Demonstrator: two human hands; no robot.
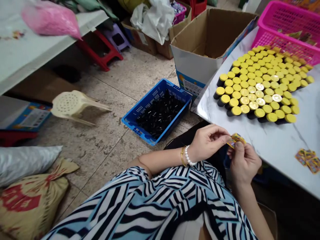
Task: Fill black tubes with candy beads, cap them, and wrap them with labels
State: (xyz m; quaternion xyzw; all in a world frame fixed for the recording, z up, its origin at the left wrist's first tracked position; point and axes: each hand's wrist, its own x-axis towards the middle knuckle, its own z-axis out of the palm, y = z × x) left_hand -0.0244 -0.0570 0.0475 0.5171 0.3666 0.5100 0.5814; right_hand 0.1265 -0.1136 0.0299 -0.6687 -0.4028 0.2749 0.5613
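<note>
My left hand (208, 141), with a pearl bracelet and a gold bangle at the wrist, pinches the left edge of a small yellow printed label (236, 138). From the other side my right hand (244, 163) grips the same label between thumb and fingers. It may be a small stack; I cannot tell. Beyond my hands, on the marbled white table (270, 140), stand many black containers with yellow caps (252, 90), packed upright in rows. More yellow printed labels (308, 160) lie in a loose pile at the table's right.
A blue basket (147, 138) of black containers (160, 115) sits on the floor, left of the table. Behind it is an open carton (197, 63). A pink basket (287, 25) stands at the table's back. A cream stool (68, 103) and tied sacks (35, 200) are leftward.
</note>
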